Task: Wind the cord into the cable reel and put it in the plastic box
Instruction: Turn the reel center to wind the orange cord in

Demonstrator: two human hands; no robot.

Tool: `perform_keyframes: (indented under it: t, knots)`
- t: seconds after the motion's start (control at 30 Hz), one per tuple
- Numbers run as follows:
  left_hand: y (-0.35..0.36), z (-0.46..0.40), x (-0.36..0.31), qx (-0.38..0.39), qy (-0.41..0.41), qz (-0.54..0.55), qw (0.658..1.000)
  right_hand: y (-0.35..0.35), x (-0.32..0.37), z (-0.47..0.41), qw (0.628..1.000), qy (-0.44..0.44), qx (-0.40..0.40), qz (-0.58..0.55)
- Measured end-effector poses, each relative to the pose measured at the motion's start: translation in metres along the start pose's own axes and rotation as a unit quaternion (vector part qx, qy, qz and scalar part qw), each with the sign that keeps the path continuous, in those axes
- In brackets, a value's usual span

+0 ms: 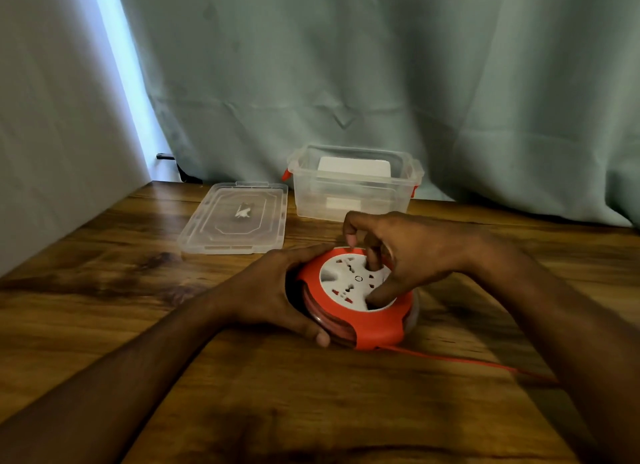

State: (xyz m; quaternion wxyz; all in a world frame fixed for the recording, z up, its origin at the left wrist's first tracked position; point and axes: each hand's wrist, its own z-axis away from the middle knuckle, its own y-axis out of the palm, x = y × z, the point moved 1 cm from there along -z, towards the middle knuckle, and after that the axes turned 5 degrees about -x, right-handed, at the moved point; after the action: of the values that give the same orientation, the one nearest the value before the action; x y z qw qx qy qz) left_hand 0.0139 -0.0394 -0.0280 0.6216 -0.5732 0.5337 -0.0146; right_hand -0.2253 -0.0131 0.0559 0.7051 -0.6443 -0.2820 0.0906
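We can read no brand or writing anywhere. The round orange cable reel with a white socket face (360, 299) lies flat on the wooden table (138, 308). Our left hand (277, 294) wraps its left rim, fingers curled against the edge. Our right hand (398, 252) sits on top, fingertips (373, 263) spread and pressed onto the socket face. The thin orange cord (467, 361) trails away to the right. The clear plastic box (353, 183) stands behind, its clear lid (235, 218) lying beside it.

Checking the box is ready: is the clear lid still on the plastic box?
No, the clear plastic lid lies flat on the wooden table, left of the open clear plastic box.
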Motion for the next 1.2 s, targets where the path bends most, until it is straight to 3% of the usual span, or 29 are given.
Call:
perform_keyframes:
  t: [0.33, 0.5, 0.63, 0.93, 1.2]
  knots:
    - [0.001, -0.001, 0.001, -0.002, 0.012, 0.003, 1.0, 0.014, 0.01, -0.005, 0.998, 0.01, -0.017, 0.066]
    - [0.001, -0.001, 0.0, 0.005, 0.007, 0.003, 1.0, 0.013, 0.016, -0.006, 0.999, -0.003, -0.001, 0.05]
    - [0.001, -0.001, -0.001, 0.009, -0.002, -0.002, 1.0, -0.001, 0.012, 0.0, 0.999, -0.024, -0.04, 0.022]
    - [0.0, -0.001, 0.0, 0.011, -0.019, -0.008, 1.0, -0.006, -0.002, 0.0, 0.997, -0.021, 0.05, -0.06]
    - [-0.001, 0.0, -0.003, 0.014, -0.022, -0.01, 1.0, -0.004, -0.007, -0.002, 0.997, -0.014, 0.029, -0.067]
